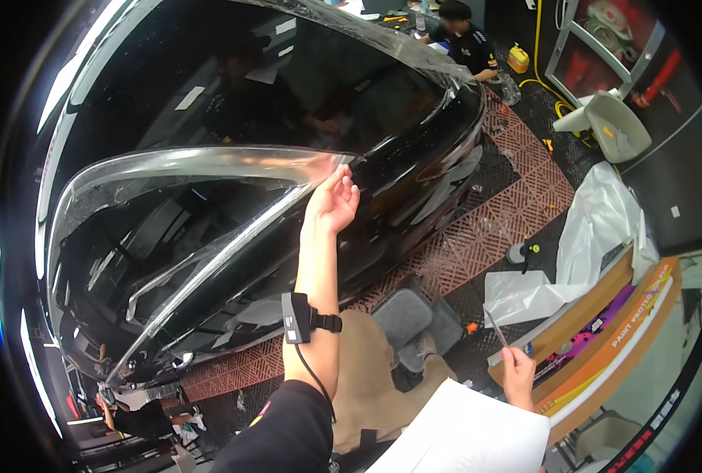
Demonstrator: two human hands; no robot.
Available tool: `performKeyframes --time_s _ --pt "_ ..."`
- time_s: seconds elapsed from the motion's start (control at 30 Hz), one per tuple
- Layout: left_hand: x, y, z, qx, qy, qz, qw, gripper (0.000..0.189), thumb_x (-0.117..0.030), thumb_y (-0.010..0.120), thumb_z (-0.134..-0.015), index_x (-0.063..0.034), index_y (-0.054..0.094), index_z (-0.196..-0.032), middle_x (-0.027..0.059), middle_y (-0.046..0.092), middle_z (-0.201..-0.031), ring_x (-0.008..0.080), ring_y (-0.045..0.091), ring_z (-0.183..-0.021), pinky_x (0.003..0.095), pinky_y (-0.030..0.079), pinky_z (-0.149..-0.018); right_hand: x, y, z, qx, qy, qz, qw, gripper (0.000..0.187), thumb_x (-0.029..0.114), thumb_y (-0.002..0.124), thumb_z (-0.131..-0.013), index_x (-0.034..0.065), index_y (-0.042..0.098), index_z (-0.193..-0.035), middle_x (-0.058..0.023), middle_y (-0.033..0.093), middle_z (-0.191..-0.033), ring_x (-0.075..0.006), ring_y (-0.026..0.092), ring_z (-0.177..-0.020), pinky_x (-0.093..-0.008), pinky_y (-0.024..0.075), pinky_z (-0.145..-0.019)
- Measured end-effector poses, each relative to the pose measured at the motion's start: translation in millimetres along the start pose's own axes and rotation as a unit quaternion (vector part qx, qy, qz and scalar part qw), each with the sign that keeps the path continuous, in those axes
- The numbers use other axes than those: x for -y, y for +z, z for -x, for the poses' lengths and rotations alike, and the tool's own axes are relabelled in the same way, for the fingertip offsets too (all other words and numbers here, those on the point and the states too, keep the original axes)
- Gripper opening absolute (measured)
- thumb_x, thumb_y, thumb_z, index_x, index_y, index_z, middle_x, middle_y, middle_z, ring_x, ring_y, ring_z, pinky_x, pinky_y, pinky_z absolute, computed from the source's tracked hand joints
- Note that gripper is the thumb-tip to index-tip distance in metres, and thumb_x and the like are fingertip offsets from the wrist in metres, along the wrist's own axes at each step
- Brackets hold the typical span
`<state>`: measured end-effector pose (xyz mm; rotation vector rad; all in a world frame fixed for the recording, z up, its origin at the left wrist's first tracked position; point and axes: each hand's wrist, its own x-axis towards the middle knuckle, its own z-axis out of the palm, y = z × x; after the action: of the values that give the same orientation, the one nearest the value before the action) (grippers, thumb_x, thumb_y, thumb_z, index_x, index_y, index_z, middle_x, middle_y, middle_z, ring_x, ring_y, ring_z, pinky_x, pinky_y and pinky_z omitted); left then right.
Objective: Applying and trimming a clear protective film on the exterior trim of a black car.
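A glossy black car (380, 254) fills the left and middle of the view. Clear film (226, 161) runs in a curved strip along the upper edge of its side window. At the rear tip of that strip, my left hand (333, 198) pinches the film's edge between its fingertips, palm turned up. My right hand (519, 375), low at the right, holds a slim metal tool (497, 329) that looks like a narrow knife, pointing away from me. A white sheet (463, 434) covers the right forearm. A black device (296, 318) is strapped to my left forearm.
Long cardboard film boxes (617, 349) and crumpled white sheeting (599, 224) lie at the right. A grey stool (403, 318) and a spray bottle (516, 253) stand nearby. One person (466, 44) is beyond the car; another (144, 418) is at lower left. A yellow hose (537, 53) trails on the floor.
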<state>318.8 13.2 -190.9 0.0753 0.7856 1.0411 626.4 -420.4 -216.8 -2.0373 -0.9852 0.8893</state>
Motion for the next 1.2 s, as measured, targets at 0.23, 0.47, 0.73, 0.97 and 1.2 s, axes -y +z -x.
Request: performKeyframes --time_s 0.23,0.47,0.73,0.97,1.2 --pt "-7.9 -42.2 21.0 0.149 0.001 0.096 0.984 0.007 -0.014 0.069 -0.099 -0.0079 0.071 -0.103 0.0010 0.075 -0.099 0.0093 0.070 -0.074 0.0274 0.060 -0.074 -19.4 13.1 28.7 -0.023 -0.004 -0.028 0.999 0.028 0.019 0.062 -0.103 -0.0058 0.068 -0.091 -0.0109 0.064 -0.068 -0.0132 0.056 -0.064 -0.0326 0.0447 -0.061" --pt "-16.3 -69.1 55.5 0.169 0.084 0.196 0.962 0.010 -0.011 0.064 -0.102 -0.0096 0.069 -0.110 0.0022 0.072 -0.099 0.0093 0.068 -0.074 0.0272 0.061 -0.075 -20.5 28.4 35.9 0.008 0.008 -0.024 1.000 0.030 0.020 0.064 -0.102 -0.0055 0.067 -0.087 -0.0059 0.058 -0.064 -0.0099 0.048 -0.063 -0.0318 0.0397 -0.058" --pt "-38.2 -88.5 108.9 0.180 0.277 0.287 0.899 0.015 -0.009 0.065 -0.100 -0.0099 0.072 -0.113 0.0054 0.075 -0.099 0.0150 0.073 -0.089 0.0333 0.062 -0.092 -3.5 41.4 35.3 0.037 0.004 -0.008 0.999 0.040 0.017 0.075 -0.096 -0.0026 0.054 -0.069 0.0014 0.040 -0.057 -0.0074 0.033 -0.059 -0.0311 0.0275 -0.051" --pt "-60.3 -87.0 142.6 0.146 0.363 0.327 0.860 0.011 -0.006 0.065 -0.099 -0.0062 0.074 -0.106 0.0106 0.077 -0.100 0.0191 0.075 -0.092 0.0356 0.061 -0.098 -0.6 45.8 41.4 0.061 -0.016 -0.005 0.998 0.040 0.017 0.076 -0.095 -0.0032 0.054 -0.068 0.0010 0.042 -0.058 -0.0077 0.035 -0.060 -0.0302 0.0302 -0.052" --pt "-118.8 -100.5 203.9 0.147 0.510 0.309 0.789 0.009 -0.005 0.068 -0.097 0.0020 0.073 -0.100 0.0144 0.076 -0.099 0.0218 0.075 -0.094 0.0353 0.061 -0.099 -12.7 48.3 51.9 0.048 0.012 -0.013 0.999 0.042 0.017 0.080 -0.090 -0.0049 0.053 -0.066 -0.0010 0.044 -0.057 -0.0090 0.036 -0.061 -0.0313 0.0318 -0.053"
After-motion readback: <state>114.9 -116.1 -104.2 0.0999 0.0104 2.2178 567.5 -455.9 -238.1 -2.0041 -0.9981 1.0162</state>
